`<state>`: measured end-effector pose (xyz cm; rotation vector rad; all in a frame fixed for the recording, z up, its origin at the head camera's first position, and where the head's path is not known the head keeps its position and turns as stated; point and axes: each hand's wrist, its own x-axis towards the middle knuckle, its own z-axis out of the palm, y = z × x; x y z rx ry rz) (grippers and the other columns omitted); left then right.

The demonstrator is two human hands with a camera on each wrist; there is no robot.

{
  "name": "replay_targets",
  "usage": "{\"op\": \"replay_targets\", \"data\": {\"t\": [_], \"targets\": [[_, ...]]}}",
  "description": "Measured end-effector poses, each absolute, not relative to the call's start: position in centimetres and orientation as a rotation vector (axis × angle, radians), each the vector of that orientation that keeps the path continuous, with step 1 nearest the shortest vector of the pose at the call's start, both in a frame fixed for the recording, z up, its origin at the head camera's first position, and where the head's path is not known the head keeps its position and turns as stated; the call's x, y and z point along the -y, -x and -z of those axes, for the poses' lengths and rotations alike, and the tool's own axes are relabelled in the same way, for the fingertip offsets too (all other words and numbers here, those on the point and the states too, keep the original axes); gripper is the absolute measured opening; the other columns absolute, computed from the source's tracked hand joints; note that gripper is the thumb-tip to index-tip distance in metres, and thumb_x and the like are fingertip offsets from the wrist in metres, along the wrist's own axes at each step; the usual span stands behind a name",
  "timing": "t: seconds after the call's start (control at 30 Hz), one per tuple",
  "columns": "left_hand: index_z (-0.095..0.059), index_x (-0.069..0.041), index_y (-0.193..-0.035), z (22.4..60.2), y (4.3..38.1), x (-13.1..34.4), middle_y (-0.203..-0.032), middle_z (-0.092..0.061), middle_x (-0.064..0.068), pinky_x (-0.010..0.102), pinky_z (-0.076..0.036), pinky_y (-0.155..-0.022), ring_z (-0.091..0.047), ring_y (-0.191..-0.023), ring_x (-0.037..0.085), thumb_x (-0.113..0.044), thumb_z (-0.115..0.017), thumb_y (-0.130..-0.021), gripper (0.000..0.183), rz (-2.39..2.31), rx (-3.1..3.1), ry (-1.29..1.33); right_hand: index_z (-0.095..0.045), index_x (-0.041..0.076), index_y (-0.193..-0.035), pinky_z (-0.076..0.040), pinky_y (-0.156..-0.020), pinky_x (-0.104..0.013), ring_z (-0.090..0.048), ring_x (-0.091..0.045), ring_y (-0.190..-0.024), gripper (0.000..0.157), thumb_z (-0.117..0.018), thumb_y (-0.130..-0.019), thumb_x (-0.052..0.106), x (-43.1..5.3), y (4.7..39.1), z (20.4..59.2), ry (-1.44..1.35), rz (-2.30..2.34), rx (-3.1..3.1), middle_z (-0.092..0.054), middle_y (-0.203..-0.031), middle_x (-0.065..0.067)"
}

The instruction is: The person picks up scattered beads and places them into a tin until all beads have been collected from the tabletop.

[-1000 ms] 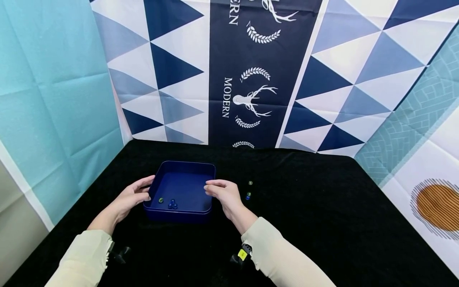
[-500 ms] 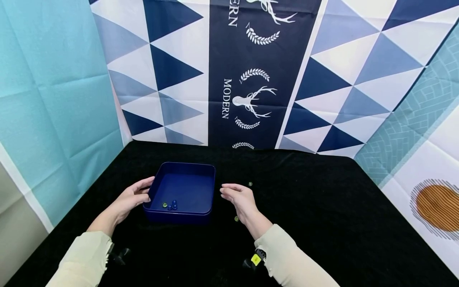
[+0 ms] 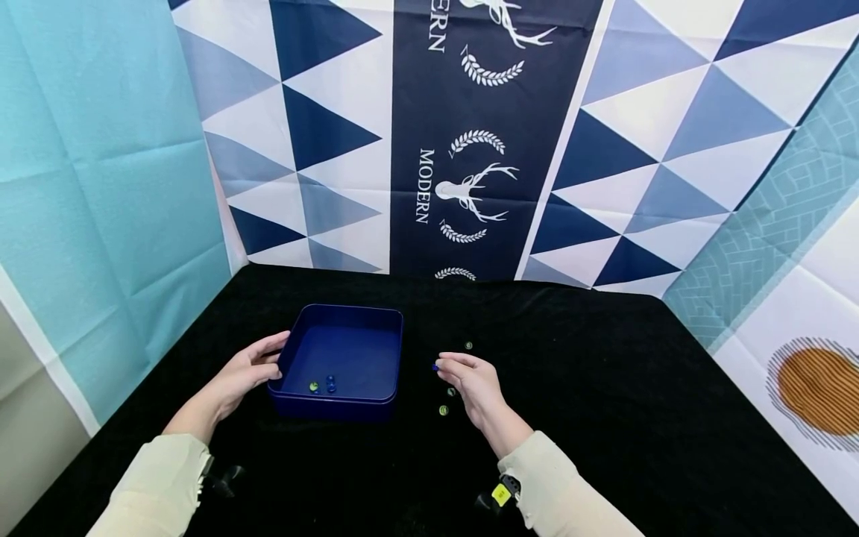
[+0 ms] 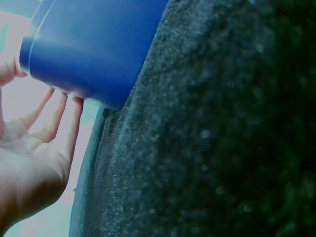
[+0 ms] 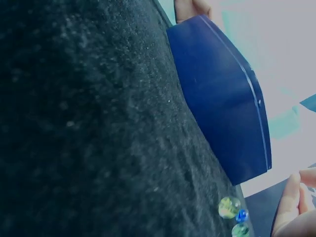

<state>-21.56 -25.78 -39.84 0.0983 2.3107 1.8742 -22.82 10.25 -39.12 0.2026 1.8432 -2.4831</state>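
Box [image 3: 349, 347], dark blue and square, sits left of centre in my head view, with one green marble [image 3: 313, 387] and a few blue marbles [image 3: 331, 386] towards its near edge. I see the left hand [image 3: 238, 377] resting on its left side, fingers slightly spread, tips touching the wall. Right of centre, the right hand [image 3: 473, 388] keeps to thumb and forefinger close together; a small blue marble [image 3: 435, 366] shows at those tips, though I can't tell whether they pinch it. Loose green marbles [image 3: 444, 410] lie near that hand on black cloth [image 3: 604, 418]
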Motion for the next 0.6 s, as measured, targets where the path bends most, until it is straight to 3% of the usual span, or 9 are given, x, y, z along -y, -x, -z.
{"op": "replay_targets", "data": {"t": [0.33,0.6], "targets": [[-0.024,-0.003,-0.147,40.1,21.6,25.9,-0.147,-0.023,0.024,0.034,-0.037,-0.090,-0.025,-0.130,0.039,0.001,-0.053,-0.081,0.072,-1.890,-2.313,-0.110,-0.068,-0.007,-0.090,-0.050,-0.075,-0.025,-0.064,-0.013,-0.076,0.013,-0.063,-0.078,-0.010,-12.7,23.3,39.7,-0.298,2.505,-1.845,-0.065,-0.101,-0.018],[-0.025,0.000,-0.146,40.2,21.7,25.8,-0.146,-0.025,0.025,0.026,-0.039,-0.085,-0.026,-0.129,0.039,0.002,-0.053,-0.079,0.072,-1.906,-2.317,-0.134,-0.064,-0.009,-0.095,-0.050,-0.074,-0.024,-0.065,-0.013,-0.074,0.015,-0.062,-0.080,-0.010,-14.5,24.0,39.8,-0.344,2.510,-1.836,-0.067,-0.086,-0.009]]}}
